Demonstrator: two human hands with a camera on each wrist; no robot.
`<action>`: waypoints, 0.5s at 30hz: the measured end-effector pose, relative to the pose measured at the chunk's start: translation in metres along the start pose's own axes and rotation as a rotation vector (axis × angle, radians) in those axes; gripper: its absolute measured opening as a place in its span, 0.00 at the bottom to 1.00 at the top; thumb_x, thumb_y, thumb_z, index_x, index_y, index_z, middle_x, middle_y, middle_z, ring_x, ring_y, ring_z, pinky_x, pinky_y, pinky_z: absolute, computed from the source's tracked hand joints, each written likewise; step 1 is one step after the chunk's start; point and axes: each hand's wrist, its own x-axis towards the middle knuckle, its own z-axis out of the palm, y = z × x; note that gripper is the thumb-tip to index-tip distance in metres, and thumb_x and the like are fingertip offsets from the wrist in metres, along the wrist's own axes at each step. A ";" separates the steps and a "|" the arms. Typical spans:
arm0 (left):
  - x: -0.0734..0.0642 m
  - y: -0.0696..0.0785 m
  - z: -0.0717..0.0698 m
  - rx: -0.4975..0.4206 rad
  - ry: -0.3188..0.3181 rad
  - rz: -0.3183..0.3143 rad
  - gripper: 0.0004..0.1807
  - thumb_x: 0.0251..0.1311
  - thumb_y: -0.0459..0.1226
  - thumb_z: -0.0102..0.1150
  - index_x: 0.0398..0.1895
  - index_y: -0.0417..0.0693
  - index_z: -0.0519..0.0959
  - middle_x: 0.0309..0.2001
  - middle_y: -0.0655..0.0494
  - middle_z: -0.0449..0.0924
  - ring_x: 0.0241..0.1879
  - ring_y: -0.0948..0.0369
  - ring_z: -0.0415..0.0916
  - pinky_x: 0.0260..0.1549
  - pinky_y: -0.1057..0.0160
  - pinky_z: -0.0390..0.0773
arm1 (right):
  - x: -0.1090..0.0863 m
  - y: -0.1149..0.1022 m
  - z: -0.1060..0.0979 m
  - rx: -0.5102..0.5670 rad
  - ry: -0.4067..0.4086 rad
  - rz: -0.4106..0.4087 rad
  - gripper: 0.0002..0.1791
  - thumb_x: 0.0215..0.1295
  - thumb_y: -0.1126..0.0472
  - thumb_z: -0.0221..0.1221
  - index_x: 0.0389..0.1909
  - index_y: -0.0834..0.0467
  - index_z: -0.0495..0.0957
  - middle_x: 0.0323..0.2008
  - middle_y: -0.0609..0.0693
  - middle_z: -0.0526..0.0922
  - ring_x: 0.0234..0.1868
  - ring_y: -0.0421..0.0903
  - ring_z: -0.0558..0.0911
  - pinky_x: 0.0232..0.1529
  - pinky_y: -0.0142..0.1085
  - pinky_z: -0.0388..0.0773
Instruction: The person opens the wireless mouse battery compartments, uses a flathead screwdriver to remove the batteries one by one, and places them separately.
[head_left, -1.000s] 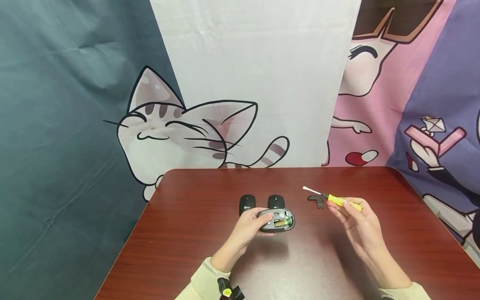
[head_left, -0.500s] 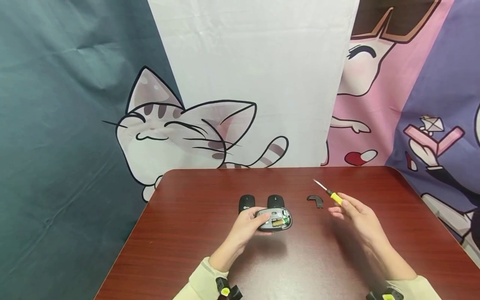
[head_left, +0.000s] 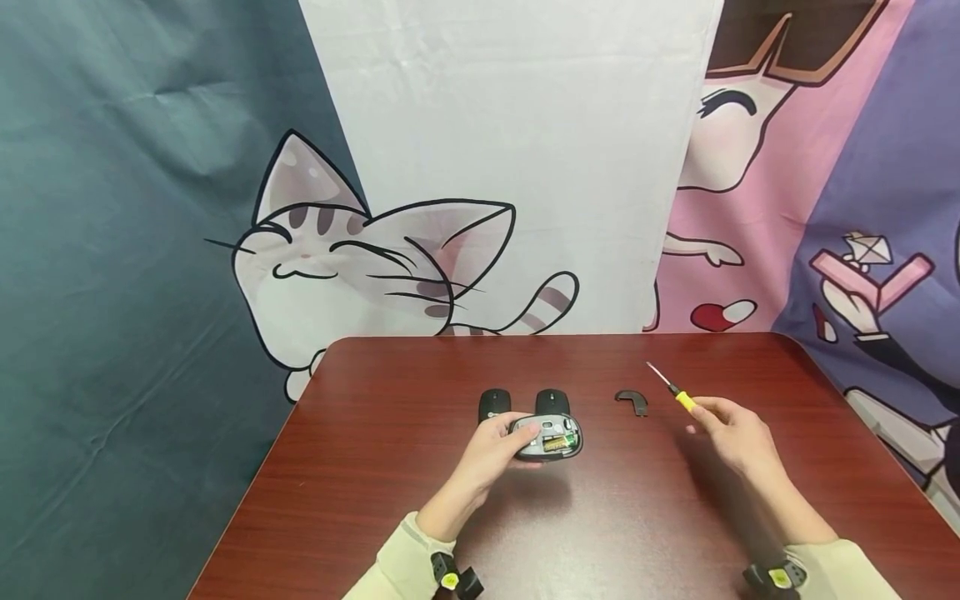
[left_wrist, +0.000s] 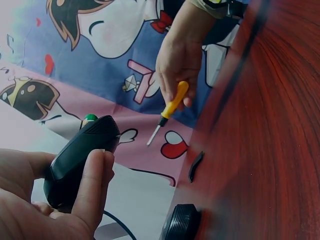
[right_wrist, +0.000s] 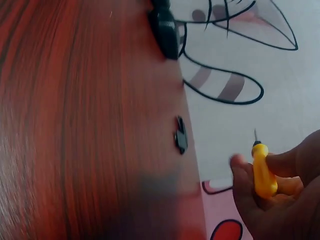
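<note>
My left hand (head_left: 487,450) grips a computer mouse (head_left: 551,437) above the table, underside up, thumb on its base. Its battery bay is uncovered, and a battery (head_left: 558,442) with a green end shows inside. From the left wrist view the black side of the mouse faces the camera, with the green battery end (left_wrist: 90,119) sticking up past its edge. My right hand (head_left: 738,437) holds a screwdriver (head_left: 685,402) by its yellow handle, its thin shaft pointing up and to the left. Between the hands, farther back, a black hook-shaped cover (head_left: 633,401) lies on the table.
Two more black mice stand on the reddish wooden table (head_left: 360,467), a left mouse (head_left: 494,403) and a right mouse (head_left: 552,402), just behind my left hand. A cartoon-printed cloth (head_left: 517,167) hangs behind the table's far edge.
My right hand has moved right, away from the mouse, and the screwdriver has swung to point more upward. The left hand with its mouse has shifted only slightly left.
</note>
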 end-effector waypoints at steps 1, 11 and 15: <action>0.000 0.000 0.000 0.001 -0.001 -0.001 0.21 0.71 0.38 0.59 0.59 0.29 0.75 0.42 0.42 0.86 0.36 0.57 0.87 0.46 0.43 0.86 | 0.001 0.002 -0.001 0.004 -0.015 0.000 0.27 0.78 0.50 0.53 0.63 0.68 0.73 0.38 0.59 0.89 0.42 0.54 0.87 0.31 0.32 0.75; 0.000 -0.002 0.004 -0.010 -0.022 0.000 0.21 0.70 0.38 0.59 0.58 0.29 0.75 0.43 0.41 0.86 0.37 0.57 0.87 0.40 0.55 0.90 | 0.012 0.015 -0.001 -0.077 -0.105 -0.043 0.24 0.74 0.66 0.55 0.61 0.80 0.66 0.39 0.67 0.87 0.40 0.58 0.89 0.39 0.43 0.88; 0.000 -0.002 0.005 -0.010 -0.026 -0.007 0.21 0.70 0.37 0.59 0.58 0.28 0.75 0.43 0.41 0.86 0.37 0.57 0.87 0.40 0.56 0.90 | 0.013 0.020 -0.001 -0.194 -0.051 -0.079 0.22 0.71 0.64 0.58 0.57 0.77 0.71 0.33 0.59 0.88 0.37 0.56 0.88 0.35 0.41 0.77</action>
